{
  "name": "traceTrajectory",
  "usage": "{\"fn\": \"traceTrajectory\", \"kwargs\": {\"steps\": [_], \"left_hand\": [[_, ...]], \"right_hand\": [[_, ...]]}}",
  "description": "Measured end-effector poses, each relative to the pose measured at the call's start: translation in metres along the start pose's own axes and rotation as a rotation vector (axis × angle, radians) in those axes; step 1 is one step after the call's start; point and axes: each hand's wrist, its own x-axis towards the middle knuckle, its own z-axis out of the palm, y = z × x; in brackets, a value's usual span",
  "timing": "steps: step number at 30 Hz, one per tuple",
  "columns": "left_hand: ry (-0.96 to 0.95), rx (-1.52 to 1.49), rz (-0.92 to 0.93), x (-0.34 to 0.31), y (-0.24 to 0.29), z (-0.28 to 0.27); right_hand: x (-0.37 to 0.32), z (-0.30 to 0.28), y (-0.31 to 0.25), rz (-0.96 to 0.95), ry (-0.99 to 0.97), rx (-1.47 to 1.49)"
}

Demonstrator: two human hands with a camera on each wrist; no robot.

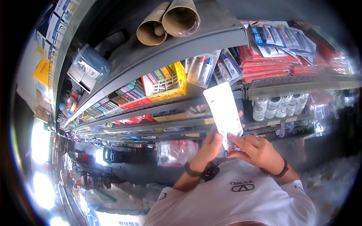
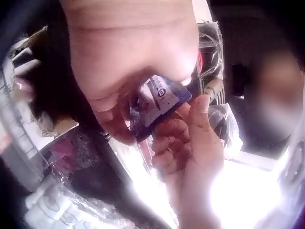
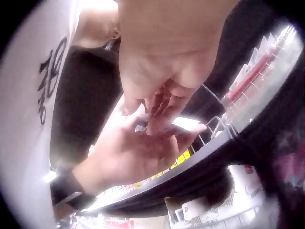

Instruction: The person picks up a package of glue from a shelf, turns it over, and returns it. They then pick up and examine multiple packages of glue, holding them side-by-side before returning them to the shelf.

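While the person faces the shop shelves (image 1: 188,47), where a yellow box (image 1: 166,83) sits to the left and glue tubes (image 1: 203,69) hang beside it, the left hand (image 1: 210,146) grips the lower end of a long white packet (image 1: 223,111), fingers curled behind it. That end is printed blue and violet in the left wrist view. The packet stands nearly upright at chest height, tilted slightly left, its top in front of the shelf edge. The right hand (image 1: 257,150) pinches the same lower end from the other side, touching the left hand. The packet is judged light, thin, flexible and probably glossy. It is liable to bend or slip if held by one corner, so is best held across the bottom edge or by both long sides.
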Motion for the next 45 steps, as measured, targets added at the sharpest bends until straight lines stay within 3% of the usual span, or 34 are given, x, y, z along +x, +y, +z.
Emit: {"fn": "traceTrajectory", "kwargs": {"steps": [2, 5, 16, 19, 30, 33, 36, 38, 41, 42, 45], "left_hand": [[0.001, -0.124, -0.089, 0.0, 0.008, -0.002], [-0.029, -0.334, 0.028, -0.001, 0.01, -0.011], [-0.043, -0.463, 0.052, -0.008, 0.013, -0.016], [-0.083, -0.317, 0.065, -0.008, 0.009, -0.023], [-0.093, -0.305, 0.065, -0.004, 0.005, -0.032], [-0.005, -0.31, 0.033, 0.001, 0.007, -0.025], [0.038, -0.175, 0.127, 0.001, -0.011, -0.017], [0.048, 0.08, 0.046, -0.002, -0.021, -0.032], [0.076, 0.224, 0.161, -0.001, -0.006, -0.011], [0.152, 0.23, 0.101, -0.002, -0.008, -0.01], [0.117, 0.292, 0.28, 0.005, -0.013, -0.012]], "right_hand": [[0.002, 0.002, 0.001, -0.06, 0.019, -0.008], [-0.002, 0.006, 0.009, -0.108, 0.055, -0.015], [0.0, 0.003, 0.008, -0.02, 0.022, 0.0], [0.0, 0.005, 0.011, -0.022, 0.042, 0.039], [0.002, 0.01, 0.02, -0.038, 0.101, 0.024], [0.001, 0.016, 0.028, -0.067, 0.085, 0.049], [0.001, 0.012, 0.027, -0.061, 0.084, 0.049], [0.003, 0.012, 0.03, -0.091, 0.078, 0.025], [0.003, 0.01, 0.032, -0.104, 0.084, -0.125], [0.003, 0.01, 0.033, -0.099, 0.1, -0.162], [0.003, 0.003, 0.034, -0.091, 0.101, -0.194]]}}
